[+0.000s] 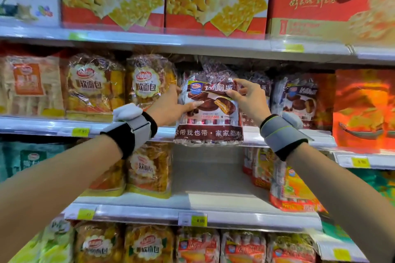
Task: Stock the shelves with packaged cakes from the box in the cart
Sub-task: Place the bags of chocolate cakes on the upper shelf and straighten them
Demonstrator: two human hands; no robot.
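We hold the chocolate pie bag (210, 111) at the middle shelf (64, 128): our left hand (171, 109) grips its left edge, our right hand (248, 100) pinches its top.

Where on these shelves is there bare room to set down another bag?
The lower shelf has a bare gap between the yellow bread bags and the red-orange packs. The middle shelf is crowded: both hands hold the chocolate pie bag between soft bread bags and another pie bag.
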